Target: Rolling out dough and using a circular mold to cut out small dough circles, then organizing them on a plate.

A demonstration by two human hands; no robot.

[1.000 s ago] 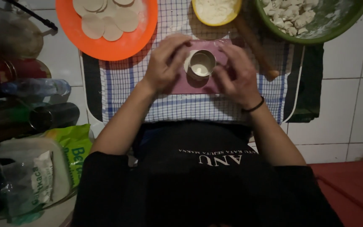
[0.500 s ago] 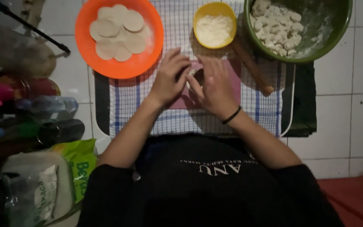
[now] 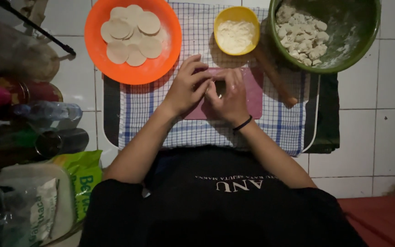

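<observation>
My left hand (image 3: 186,89) and my right hand (image 3: 229,98), which wears a dark wristband, are pressed together over a pink mat (image 3: 252,98) on a checked cloth (image 3: 197,132). Their fingers curl around a small round metal cutter (image 3: 219,87). Only a dark gap of it shows between the fingertips. Any dough under it is hidden. Just beyond my left hand sits an orange plate (image 3: 161,64) stacked with several flat round dough discs (image 3: 131,34).
A yellow bowl of flour (image 3: 235,34) stands past my hands, and a wooden rolling pin (image 3: 275,80) lies to its right. A green bowl (image 3: 353,45) with dough lumps is far right. Bottles (image 3: 46,112), jars and a green packet (image 3: 85,180) crowd the left on white tiles.
Both hands have closed in over the round cutter, which stood plainly visible a second ago. The view has drifted so the bowls and plate sit lower in frame.
</observation>
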